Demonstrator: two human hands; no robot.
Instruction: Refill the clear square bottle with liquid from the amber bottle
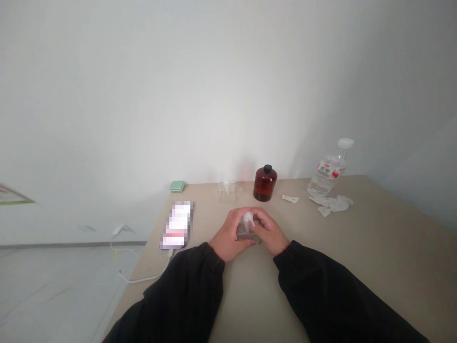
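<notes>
Both hands are wrapped round a small clear square container low over the middle of the table. A white rounded piece sits on its top; whether this is a cap or soft material is unclear. My left hand curves round the near left side, its thumb along the front. On the right, my right hand grips the other side, with its thumb by the white piece. Behind them stands a similar clear container with something white in it. A dark red-brown bottle with a black cap is upright nearby.
A phone with a white cable lies left, below a green case. Crumpled tissues and a smaller white scrap lie right, beside a tilted clear water bottle. A wall borders the table's back.
</notes>
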